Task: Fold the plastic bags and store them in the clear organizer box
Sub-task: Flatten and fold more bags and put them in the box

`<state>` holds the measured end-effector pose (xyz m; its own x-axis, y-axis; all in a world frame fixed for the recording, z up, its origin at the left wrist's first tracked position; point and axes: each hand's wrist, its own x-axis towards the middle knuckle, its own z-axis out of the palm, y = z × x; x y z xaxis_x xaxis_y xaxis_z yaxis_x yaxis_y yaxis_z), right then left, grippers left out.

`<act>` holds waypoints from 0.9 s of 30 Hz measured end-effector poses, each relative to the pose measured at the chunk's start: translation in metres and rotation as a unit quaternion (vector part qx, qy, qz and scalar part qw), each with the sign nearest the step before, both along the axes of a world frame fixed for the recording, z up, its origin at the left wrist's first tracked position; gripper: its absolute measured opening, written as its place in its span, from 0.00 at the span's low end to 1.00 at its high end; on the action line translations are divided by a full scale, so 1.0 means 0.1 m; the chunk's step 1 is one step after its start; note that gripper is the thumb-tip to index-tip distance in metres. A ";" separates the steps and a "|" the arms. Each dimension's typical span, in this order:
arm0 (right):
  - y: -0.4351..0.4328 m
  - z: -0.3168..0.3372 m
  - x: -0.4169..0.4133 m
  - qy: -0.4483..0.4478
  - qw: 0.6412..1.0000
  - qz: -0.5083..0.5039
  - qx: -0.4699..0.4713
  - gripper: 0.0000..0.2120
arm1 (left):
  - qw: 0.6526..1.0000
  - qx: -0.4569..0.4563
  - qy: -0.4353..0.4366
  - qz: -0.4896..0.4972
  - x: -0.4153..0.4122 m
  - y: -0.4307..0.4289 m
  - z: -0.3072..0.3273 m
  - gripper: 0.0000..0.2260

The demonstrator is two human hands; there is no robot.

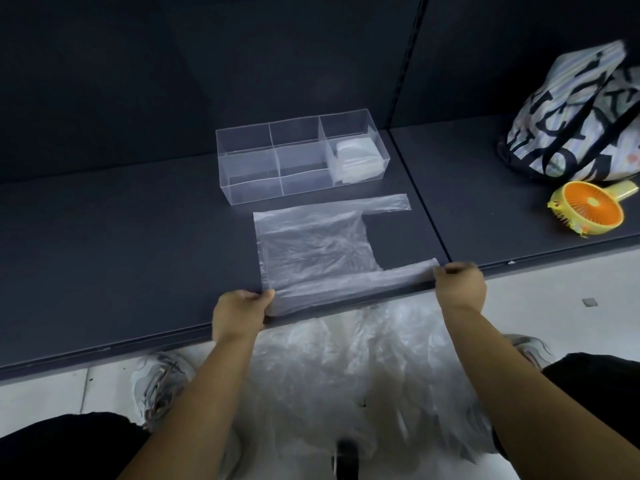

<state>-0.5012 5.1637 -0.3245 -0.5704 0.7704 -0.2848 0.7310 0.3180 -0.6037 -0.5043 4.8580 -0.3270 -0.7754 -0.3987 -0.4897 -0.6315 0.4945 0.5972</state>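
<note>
We pinch near edge of plastic bag (311, 251), flat on shelf (138, 254) before organizer box (242, 161): left hand (239, 315) at corner, right hand (459, 284) at handle, fingers curled. Film thin, limp, probably slippery.

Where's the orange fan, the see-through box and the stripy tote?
fan (593, 201), head view, middle of its orange grille.
box (254, 187), head view, front wall, left compartment.
tote (571, 109), head view, middle of its patterned side.

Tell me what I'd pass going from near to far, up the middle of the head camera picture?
First the pile of loose plastic bags, then the flat plastic bag, then the clear organizer box.
</note>
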 end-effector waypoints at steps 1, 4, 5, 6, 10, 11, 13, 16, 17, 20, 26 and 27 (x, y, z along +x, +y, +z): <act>-0.06 0.03 -0.02 0.004 0.998 -0.003 0.068 0.09 | 0.993 -0.111 0.031 -0.038 -0.01 0.00 0.02 0.14; -0.53 0.12 -0.14 0.141 0.964 0.100 0.203 0.15 | 0.944 -0.207 0.249 -0.062 -0.16 0.10 0.07 0.06; -0.77 0.14 -0.19 0.186 0.945 0.189 0.189 0.16 | 0.928 -0.216 0.286 -0.102 -0.24 0.15 0.05 0.07; -1.03 0.13 -0.23 0.208 0.920 0.292 0.155 0.18 | 0.919 -0.220 0.288 -0.157 -0.32 0.19 0.01 0.11; -1.82 -0.08 -0.37 0.134 0.814 0.560 0.074 0.23 | 0.871 -0.307 0.127 -0.362 -0.55 0.10 -0.32 0.29; -1.86 -0.18 -0.41 0.099 0.803 0.580 0.091 0.24 | 0.851 -0.335 0.101 -0.392 -0.55 0.04 -0.42 0.31; -1.73 -0.37 -0.46 0.031 0.787 0.593 0.164 0.28 | 0.846 -0.333 0.098 -0.404 -0.55 -0.03 -0.53 0.30; -1.22 -0.55 -0.48 -0.033 0.793 0.548 0.263 0.33 | 0.856 -0.323 0.121 -0.386 -0.54 -0.04 -0.55 0.31; -1.03 -0.57 -0.48 -0.052 0.809 0.517 0.274 0.34 | 0.853 -0.332 0.121 -0.385 -0.53 -0.04 -0.55 0.32; -0.55 -0.51 -0.46 -0.100 0.857 0.413 0.291 0.38 | 0.852 -0.342 0.122 -0.378 -0.52 -0.03 -0.52 0.32; -0.86 -0.26 -0.83 0.006 0.862 0.431 0.267 0.31 | 0.855 -0.302 0.205 -0.367 -0.86 0.05 -0.40 0.29; -1.00 -0.26 -0.91 0.020 0.848 0.468 0.248 0.31 | 0.855 -0.299 0.204 -0.372 -0.93 0.06 -0.41 0.29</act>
<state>-0.5918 5.0635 -0.3507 -0.9997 -0.0056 -0.0242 0.0005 0.9698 -0.2440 -0.5970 4.8641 -0.3680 -0.9809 0.1948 0.0001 0.1911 0.9625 0.1926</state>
